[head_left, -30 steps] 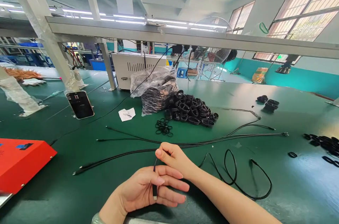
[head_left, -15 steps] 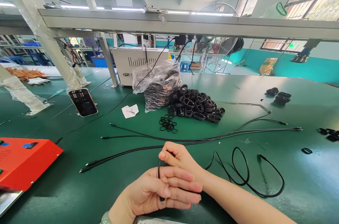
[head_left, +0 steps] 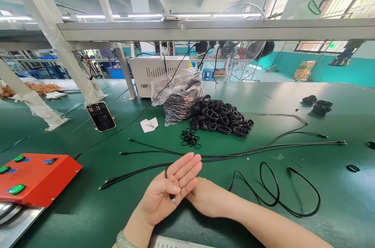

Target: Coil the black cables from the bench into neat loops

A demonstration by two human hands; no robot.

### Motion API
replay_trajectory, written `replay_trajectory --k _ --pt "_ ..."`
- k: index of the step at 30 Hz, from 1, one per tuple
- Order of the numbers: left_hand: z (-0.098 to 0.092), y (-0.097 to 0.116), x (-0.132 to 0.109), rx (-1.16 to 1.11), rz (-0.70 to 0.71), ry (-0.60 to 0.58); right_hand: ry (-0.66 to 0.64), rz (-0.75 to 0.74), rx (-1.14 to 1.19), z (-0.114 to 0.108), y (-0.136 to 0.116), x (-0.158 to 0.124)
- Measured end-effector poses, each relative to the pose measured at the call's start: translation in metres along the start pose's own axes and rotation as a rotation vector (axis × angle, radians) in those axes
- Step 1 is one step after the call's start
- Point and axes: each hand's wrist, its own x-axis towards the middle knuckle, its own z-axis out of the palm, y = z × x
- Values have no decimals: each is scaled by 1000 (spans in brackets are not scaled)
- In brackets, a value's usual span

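Note:
My left hand (head_left: 171, 185) is raised palm up over the green table (head_left: 88, 216), fingers stretched out together. A thin black cable (head_left: 166, 172) bends round the edge of the hand, and its plug end lies across the palm under the thumb. My right hand (head_left: 206, 199) sits right behind the left hand, with its fingers hidden by it. To the right, the same cable lies in loose loops (head_left: 275, 199) on the table.
Several long black cables (head_left: 234, 154) lie straight across the table beyond my hands. Behind them are small black rings (head_left: 190, 138), a pile of coiled cables (head_left: 219, 117) and a plastic bag (head_left: 178, 95). A red box (head_left: 38, 179) stands at left, a phone (head_left: 101, 116) behind it.
My left hand has turned from lying sideways with curled fingers to palm up with fingers straight. My right hand has dropped from pinching the cable above it to behind it.

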Motion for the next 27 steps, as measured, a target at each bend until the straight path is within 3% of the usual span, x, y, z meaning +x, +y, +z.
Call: replay_trajectory --k 7,10,13,15,21,27 --pt "3 5 4 17 133 148 -142 -46 -696 15 -10 -26" --pt "5 7 5 -7 187 224 -203 -87 -826 11 -18 -31" --pt "5 11 5 -30 245 298 -201 -181 -783 -3 -25 -35" --pt "4 13 4 -22 215 288 -144 -203 -717 -16 -28 -37" --pt "9 4 -1 42 -57 78 -45 -184 -278 -54 -22 -27" --pt "5 -7 -3 120 -247 -13 17 -46 13 -62 -6 -13"
